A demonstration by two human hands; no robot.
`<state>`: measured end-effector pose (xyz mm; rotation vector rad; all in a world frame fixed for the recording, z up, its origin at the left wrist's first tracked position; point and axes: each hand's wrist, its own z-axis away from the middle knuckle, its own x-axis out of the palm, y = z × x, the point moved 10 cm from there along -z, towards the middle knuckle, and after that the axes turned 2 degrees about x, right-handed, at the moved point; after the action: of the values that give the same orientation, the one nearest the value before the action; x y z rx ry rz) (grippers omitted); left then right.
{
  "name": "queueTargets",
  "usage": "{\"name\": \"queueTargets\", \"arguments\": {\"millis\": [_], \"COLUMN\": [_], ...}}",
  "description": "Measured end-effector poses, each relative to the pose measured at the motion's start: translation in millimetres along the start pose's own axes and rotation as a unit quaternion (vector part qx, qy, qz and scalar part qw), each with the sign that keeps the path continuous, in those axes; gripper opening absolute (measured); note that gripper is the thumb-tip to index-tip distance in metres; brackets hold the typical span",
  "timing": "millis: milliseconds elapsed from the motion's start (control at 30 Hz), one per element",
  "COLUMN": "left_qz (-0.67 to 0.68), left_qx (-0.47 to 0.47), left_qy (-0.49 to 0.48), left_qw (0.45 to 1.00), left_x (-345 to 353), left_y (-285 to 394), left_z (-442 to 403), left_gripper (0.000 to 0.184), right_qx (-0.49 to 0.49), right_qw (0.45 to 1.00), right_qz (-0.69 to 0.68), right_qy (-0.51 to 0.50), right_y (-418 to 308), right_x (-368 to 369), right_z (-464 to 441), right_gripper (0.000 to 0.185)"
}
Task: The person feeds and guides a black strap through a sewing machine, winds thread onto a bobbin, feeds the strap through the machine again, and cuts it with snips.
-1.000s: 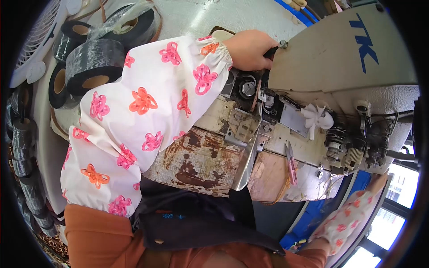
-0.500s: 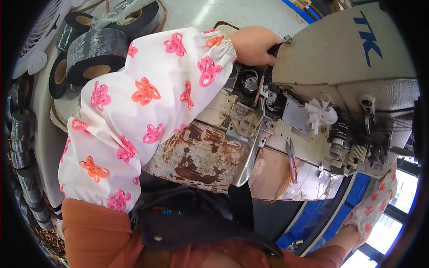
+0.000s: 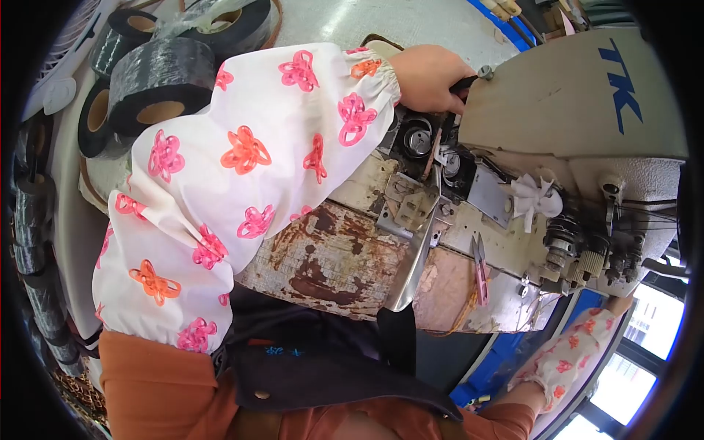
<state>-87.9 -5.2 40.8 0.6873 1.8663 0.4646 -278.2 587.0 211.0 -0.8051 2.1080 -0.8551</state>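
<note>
My left hand [image 3: 431,78], in a flowered white sleeve cover [image 3: 246,154], reaches across to the far side of the sewing machine [image 3: 565,110]. Its fingers are closed on a black strap [image 3: 461,86], partly hidden by the hand and the machine head. Just below the hand lie the open bobbin area [image 3: 418,139] and a metal guide [image 3: 414,271]. A black band [image 3: 397,341] hangs from the guide's near end. My right hand [image 3: 620,303] is at the machine's right end. Its fingers are hidden behind the machine parts.
Pink-handled snips [image 3: 480,271] lie on the worn machine bed [image 3: 323,257]. Large black tape rolls [image 3: 158,84] are stacked on the left, near a white fan [image 3: 70,66]. A white cloth bow [image 3: 534,203] is tied on the machine. Blue bins [image 3: 484,374] stand below.
The view has shifted slightly, so the machine appears lower and farther right. My right arm shows farther left than before. My left hand keeps its place beside the machine head.
</note>
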Motion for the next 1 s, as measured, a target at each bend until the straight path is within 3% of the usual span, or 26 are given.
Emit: {"name": "queueTargets", "arguments": {"millis": [700,800,1000], "left_qz": [0.009,0.059,0.012], "left_qx": [-0.004,0.013,-0.035], "left_qy": [-0.014,0.013,0.097], "left_qw": [1.000,0.998,0.995], "left_x": [-0.4,-4.0,-17.5], "left_y": [-3.7,-4.7,-5.6], "left_z": [-3.1,-3.7,0.6], "left_gripper": [0.023,0.024,0.014], "right_qx": [0.000,-0.001,-0.005], "right_qw": [0.999,0.999,0.998], "right_qz": [0.036,0.046,0.063], "right_qy": [-0.003,-0.003,-0.011], "right_y": [7.8,7.0,4.0], "right_x": [-16.8,-21.0,-20.6], "right_z": [-6.7,-9.4,-12.9], "right_gripper": [0.049,0.048,0.048]}}
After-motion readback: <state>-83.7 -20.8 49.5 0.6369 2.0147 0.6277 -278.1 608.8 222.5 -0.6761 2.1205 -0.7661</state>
